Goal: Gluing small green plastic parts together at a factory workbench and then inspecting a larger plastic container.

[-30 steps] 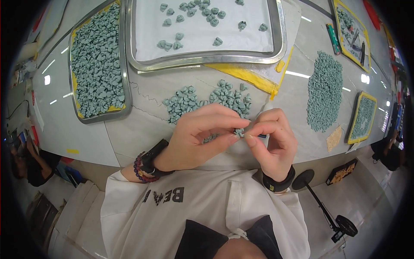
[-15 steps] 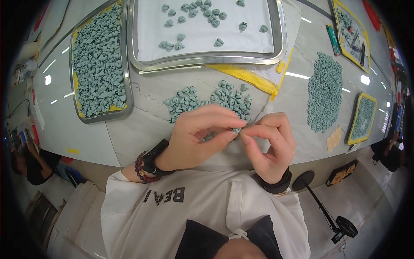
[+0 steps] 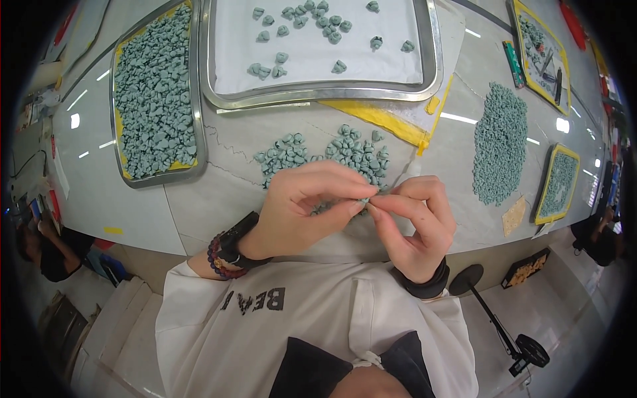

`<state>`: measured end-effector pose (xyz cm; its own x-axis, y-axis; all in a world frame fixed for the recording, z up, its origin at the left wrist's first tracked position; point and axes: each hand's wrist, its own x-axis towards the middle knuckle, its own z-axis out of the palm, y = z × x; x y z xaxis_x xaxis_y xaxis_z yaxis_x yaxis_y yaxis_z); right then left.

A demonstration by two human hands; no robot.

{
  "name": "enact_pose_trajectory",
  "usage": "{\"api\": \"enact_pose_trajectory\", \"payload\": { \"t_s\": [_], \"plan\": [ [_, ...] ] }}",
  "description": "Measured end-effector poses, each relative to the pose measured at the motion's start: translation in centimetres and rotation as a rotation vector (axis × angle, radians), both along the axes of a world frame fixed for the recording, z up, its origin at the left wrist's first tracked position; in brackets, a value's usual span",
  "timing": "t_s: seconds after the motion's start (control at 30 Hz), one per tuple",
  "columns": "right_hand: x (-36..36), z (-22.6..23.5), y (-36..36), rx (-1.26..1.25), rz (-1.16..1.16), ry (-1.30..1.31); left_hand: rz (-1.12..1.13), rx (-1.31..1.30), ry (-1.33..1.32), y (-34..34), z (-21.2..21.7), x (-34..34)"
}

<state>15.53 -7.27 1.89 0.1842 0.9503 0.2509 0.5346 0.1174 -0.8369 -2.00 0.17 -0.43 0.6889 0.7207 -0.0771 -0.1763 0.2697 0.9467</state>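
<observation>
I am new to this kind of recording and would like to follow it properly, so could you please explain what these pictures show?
Certainly. There is no robot: a person works with two bare hands. The view comes from the left of two fisheye cameras worn on the head, looking down, so straight edges bend near the rim.

The left hand pinches a small grey-green piece between thumb and finger. The right hand brings its fingertips up to it; whether they grip it too, I cannot tell.

On the table, beyond the hands, lie two small heaps of similar pieces. Farther off, a white-lined metal tray holds scattered ones. A fuller tray stands at left, and a pile of finer bits lies at right.
</observation>
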Motion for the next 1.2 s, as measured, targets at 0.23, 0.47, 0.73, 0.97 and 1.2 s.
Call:
{"api": "enact_pose_trajectory", "payload": {
  "t_s": [0.23, 0.47, 0.73, 0.97, 1.2],
  "plan": [
    [0.1, -0.2, 0.5, -0.007, 0.026, -0.015, -0.006, 0.088, 0.068, 0.3, -0.3, 0.0],
    [0.6, -0.1, 0.2, 0.041, 0.037, -0.052, 0.003, -0.081, -0.037, 0.7, 0.4, 0.7],
    [2.3, -0.6, -0.8, 0.056, -0.014, 0.043, 0.044, -0.18, -0.023, 1.7, 1.3, 0.2],
    [5.1, -1.9, -2.3, -0.081, -0.21, -0.07, 0.145, 0.058, 0.14, 8.0, 3.7, -0.4],
    [5.5, -0.8, -2.4, -0.198, 0.052, -0.24, 0.087, -0.013, 0.173, 7.5, 3.0, -0.2]
  ]
}}
